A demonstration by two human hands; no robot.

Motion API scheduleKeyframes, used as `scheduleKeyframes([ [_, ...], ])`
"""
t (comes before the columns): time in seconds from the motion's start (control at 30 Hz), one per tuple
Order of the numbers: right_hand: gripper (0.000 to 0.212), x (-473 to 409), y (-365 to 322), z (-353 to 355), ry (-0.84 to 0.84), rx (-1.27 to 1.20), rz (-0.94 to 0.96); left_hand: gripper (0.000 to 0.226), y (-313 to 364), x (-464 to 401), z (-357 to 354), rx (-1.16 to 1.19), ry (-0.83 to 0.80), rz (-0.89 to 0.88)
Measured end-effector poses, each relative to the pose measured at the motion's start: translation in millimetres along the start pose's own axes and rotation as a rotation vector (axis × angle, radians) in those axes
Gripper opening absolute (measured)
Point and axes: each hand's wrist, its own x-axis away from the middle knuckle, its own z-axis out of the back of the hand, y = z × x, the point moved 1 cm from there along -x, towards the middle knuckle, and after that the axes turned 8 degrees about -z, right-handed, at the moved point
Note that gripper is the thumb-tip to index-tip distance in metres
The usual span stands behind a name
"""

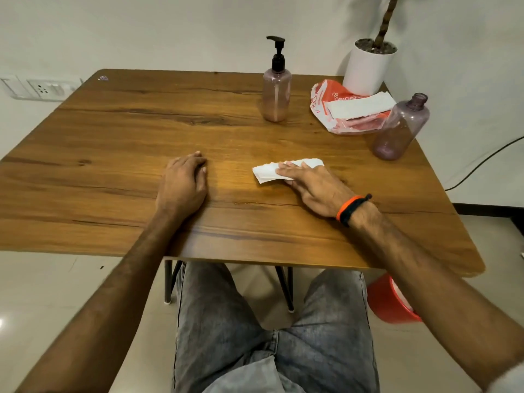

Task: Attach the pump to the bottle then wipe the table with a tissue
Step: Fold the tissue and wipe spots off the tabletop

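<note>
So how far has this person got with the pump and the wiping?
Done, it seems: the black pump sits upright on the bottle. In hand: the right hand presses a folded tissue flat on the table, so wiping is under way; the left hand rests idle. Left: the remaining tabletop. A second bottle stands uncapped, with no other pump in view.

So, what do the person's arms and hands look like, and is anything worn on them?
Both forearms are bare, with no sleeves over them. The left hand wears nothing that shows: no ring, no watch. The right hand has two bands side by side on its wrist, one orange and one black, the black with a small knot. No gloves on either hand.
</note>
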Motion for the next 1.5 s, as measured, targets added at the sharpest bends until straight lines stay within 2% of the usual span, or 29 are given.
scheduleKeyframes([
  [0.1, 0.042, 14.8, -10.9, -15.3, 0.052, -0.050, -0.046, 0.038, 2.1, 2.1, 1.6, 0.016, -0.006, -0.003],
  [0.3, 0.045, 26.3, -49.0, -46.6, 0.202, -0.006, -0.140, 0.035, -0.2, 1.3, 3.7, 0.023, 0.008, -0.028],
  [0.4, 0.047, 20.3, -67.8, -56.1, 0.220, 0.023, -0.156, 0.034, -3.0, 1.5, 5.9, 0.046, 0.028, -0.041],
  [0.6, 0.050, 20.3, -88.3, -62.7, 0.152, 0.057, -0.032, 0.035, -8.8, 4.0, 11.5, 0.057, 0.040, -0.027],
  [0.9, 0.047, 49.7, -86.2, -50.1, -0.061, 0.027, 0.190, 0.035, -6.9, 5.7, 12.5, 0.063, 0.033, -0.018],
  [1.07, 0.024, 66.5, -94.5, -30.7, -0.234, -0.413, 0.228, 0.035, -9.8, 6.7, 10.9, 0.060, 0.015, -0.030],
  [1.13, 0.032, 59.0, -92.6, -17.3, -0.269, -0.651, 0.188, 0.035, -10.9, 6.2, 10.6, 0.060, 0.009, -0.020],
  [1.2, 0.053, 46.1, -86.1, -3.8, -0.227, -0.865, 0.104, 0.035, -11.3, 6.2, 10.0, 0.050, 0.013, -0.010],
  [1.27, 0.046, 27.7, -79.5, 9.8, -0.120, -0.929, 0.028, 0.035, -10.8, 6.0, 9.9, 0.043, 0.023, -0.012],
  [1.3, 0.038, 17.3, -76.8, 16.0, -0.031, -0.839, 0.010, 0.035, -11.0, 5.8, 10.3, 0.042, 0.025, -0.014],
  [1.4, 0.025, -12.1, -70.3, 25.0, 0.259, -0.350, 0.011, 0.034, -11.5, 5.6, 10.2, 0.047, 0.027, -0.012],
  [1.43, 0.025, -18.8, -72.1, 24.7, 0.300, -0.257, 0.018, 0.034, -11.4, 5.5, 10.5, 0.050, 0.025, -0.009],
  [1.5, 0.033, -29.7, -73.1, 15.0, 0.269, -0.140, 0.040, 0.034, -10.7, 7.7, 10.5, 0.049, 0.020, -0.006],
])
